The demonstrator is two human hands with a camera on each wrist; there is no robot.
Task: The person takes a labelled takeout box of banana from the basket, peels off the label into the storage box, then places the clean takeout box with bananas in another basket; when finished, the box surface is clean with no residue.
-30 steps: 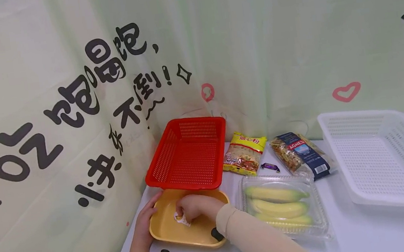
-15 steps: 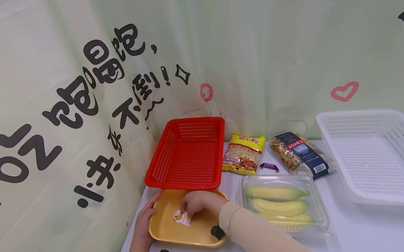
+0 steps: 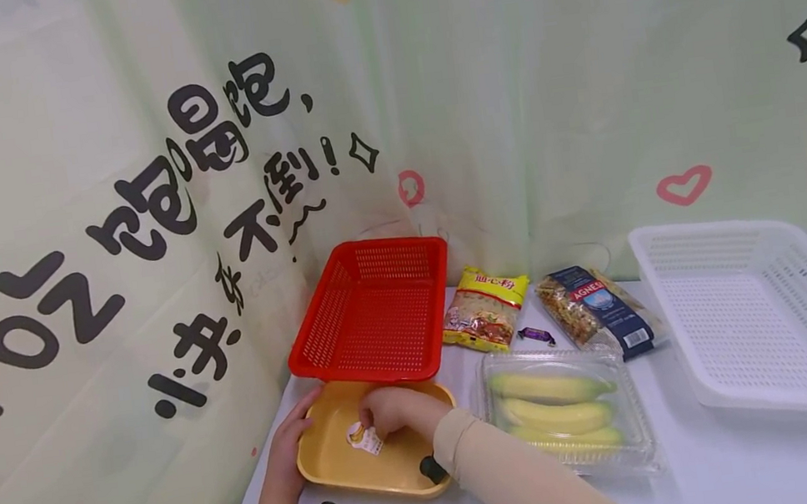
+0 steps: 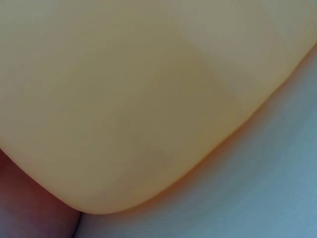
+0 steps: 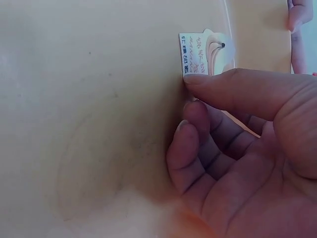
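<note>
A small white sticker (image 3: 361, 437) with a banana picture lies on the floor of the yellow plastic basin (image 3: 355, 472). My right hand (image 3: 402, 410) reaches into the basin from the right. In the right wrist view its thumb and forefinger pinch a corner of the banana sticker (image 5: 200, 49), with the other fingers curled below. My left hand (image 3: 292, 438) holds the basin's left side, thumb at the rim and fingers along the outside. The left wrist view is filled by the blurred wall of the basin (image 4: 124, 99), with a bit of hand at lower left.
A red basket (image 3: 388, 313) stands behind the basin. To the right lie a clear box of bananas (image 3: 555, 414), a yellow food packet (image 3: 486, 309), a purple-wrapped candy (image 3: 537, 336) and a dark-labelled pasta bag (image 3: 599, 308). A white basket (image 3: 753, 327) stands far right.
My right hand has shifted slightly right from its first position over the sticker, so more of the sticker shows. My left hand has stayed at the basin's left side.
</note>
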